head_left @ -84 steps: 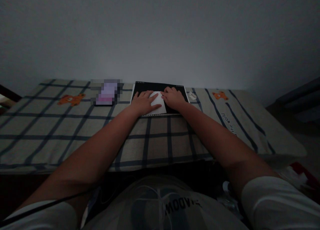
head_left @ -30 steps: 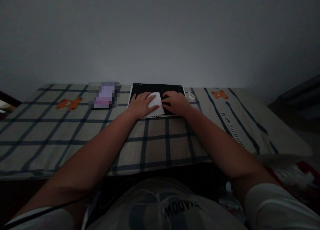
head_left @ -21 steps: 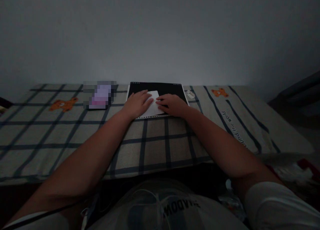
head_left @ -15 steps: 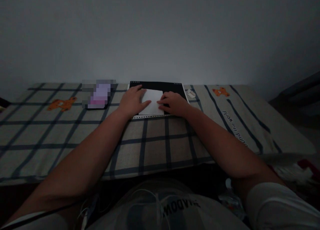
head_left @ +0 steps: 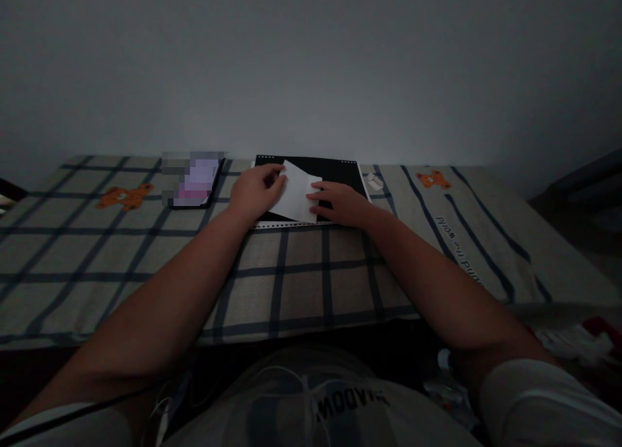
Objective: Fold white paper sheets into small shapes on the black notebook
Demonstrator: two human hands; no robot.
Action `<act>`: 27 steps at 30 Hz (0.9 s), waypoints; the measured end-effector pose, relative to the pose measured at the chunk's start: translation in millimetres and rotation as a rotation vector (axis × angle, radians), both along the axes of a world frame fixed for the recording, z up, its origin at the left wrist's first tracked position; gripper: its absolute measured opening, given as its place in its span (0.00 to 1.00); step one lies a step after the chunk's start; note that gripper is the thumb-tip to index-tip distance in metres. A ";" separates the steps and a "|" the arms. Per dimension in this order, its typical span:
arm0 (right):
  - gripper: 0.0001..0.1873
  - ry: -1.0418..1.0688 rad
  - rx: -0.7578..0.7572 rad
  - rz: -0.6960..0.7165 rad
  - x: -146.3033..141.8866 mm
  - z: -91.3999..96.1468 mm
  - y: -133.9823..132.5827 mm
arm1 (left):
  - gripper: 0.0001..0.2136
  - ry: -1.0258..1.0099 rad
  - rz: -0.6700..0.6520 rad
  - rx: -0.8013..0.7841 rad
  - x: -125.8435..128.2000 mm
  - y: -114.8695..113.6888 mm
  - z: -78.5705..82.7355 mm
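Observation:
A white sheet of paper (head_left: 297,191) lies over a black board (head_left: 335,168) with small holes along its edges. My left hand (head_left: 255,189) pinches the paper's left edge between thumb and fingers, and that side is raised off the board. On the right part of the paper rests my right hand (head_left: 343,203), its fingers apart and pressing the sheet down near its right edge. A white strip with holes shows along the board's near side.
A phone (head_left: 197,181) with a blurred screen lies to the left. Small white pieces (head_left: 374,182) sit right of the board. A checked tablecloth (head_left: 301,285) with bear prints covers the table, which meets a grey wall (head_left: 311,65) at the back.
My left hand has gone from lying flat with spread fingers to pinching the paper's left edge. That edge has come up and folded toward the right; my right hand stays put.

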State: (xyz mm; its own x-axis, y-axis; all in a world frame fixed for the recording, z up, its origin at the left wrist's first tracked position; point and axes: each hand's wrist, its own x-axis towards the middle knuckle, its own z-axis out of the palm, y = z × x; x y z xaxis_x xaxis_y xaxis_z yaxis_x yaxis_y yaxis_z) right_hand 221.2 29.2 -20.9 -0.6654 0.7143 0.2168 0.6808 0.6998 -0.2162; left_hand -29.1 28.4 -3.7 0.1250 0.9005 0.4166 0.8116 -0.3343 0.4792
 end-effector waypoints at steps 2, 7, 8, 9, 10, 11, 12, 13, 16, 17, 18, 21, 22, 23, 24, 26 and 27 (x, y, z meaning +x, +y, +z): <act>0.22 0.004 -0.012 0.008 0.8 1.6 0.5 | 0.21 -0.044 -0.003 -0.018 -2.3 2.1 -1.2; 0.22 0.014 -0.036 0.001 1.6 3.3 0.3 | 0.26 -0.044 -0.017 -0.153 -9.1 8.9 -6.7; 0.22 0.016 -0.038 0.000 1.8 2.9 0.4 | 0.26 -0.042 -0.021 -0.162 -9.8 9.9 -7.6; 0.22 0.020 -0.039 0.001 2.0 2.2 0.7 | 0.27 -0.037 -0.024 -0.165 -10.0 10.4 -8.3; 0.22 0.025 -0.039 0.002 2.1 1.5 1.1 | 0.27 -0.030 -0.026 -0.162 -9.9 10.5 -8.7; 0.22 0.031 -0.041 0.003 2.3 0.9 1.6 | 0.27 -0.019 -0.031 -0.155 -9.5 10.1 -8.8; 0.21 0.038 -0.043 0.004 2.5 0.3 2.0 | 0.27 -0.006 -0.038 -0.139 -8.9 9.5 -8.5; 0.21 0.044 -0.046 0.005 2.5 -0.1 2.4 | 0.26 0.004 -0.049 -0.116 -8.1 8.7 -8.2; 0.21 0.050 -0.055 0.013 2.5 -0.3 3.1 | 0.23 -0.020 -0.092 -0.011 -5.8 6.7 -7.1; 0.22 0.049 -0.058 0.016 2.4 -0.2 3.1 | 0.22 -0.037 -0.111 0.027 -5.2 6.5 -7.0; 0.22 0.048 -0.061 0.018 2.4 0.0 3.1 | 0.22 -0.051 -0.130 0.062 -4.7 6.7 -7.1; 0.21 0.057 -0.074 0.017 2.7 0.2 3.0 | 0.21 -0.072 -0.182 0.106 -3.8 7.8 -8.0; 0.21 0.061 -0.077 0.018 3.0 0.1 3.0 | 0.21 -0.085 -0.183 0.102 -3.5 8.0 -8.1; 0.20 0.065 -0.076 0.019 3.2 -0.2 3.0 | 0.22 -0.102 -0.175 0.092 -3.2 7.9 -8.0; 0.20 0.067 -0.072 0.021 3.4 -0.4 3.0 | 0.22 -0.121 -0.162 0.081 -2.8 7.6 -7.6; 0.20 0.065 -0.061 0.024 3.7 -0.8 3.1 | 0.22 -0.144 -0.146 0.065 -1.9 6.2 -6.2; 0.20 0.064 -0.056 0.027 3.8 -1.0 3.1 | 0.22 -0.144 -0.148 0.063 -1.5 5.4 -5.4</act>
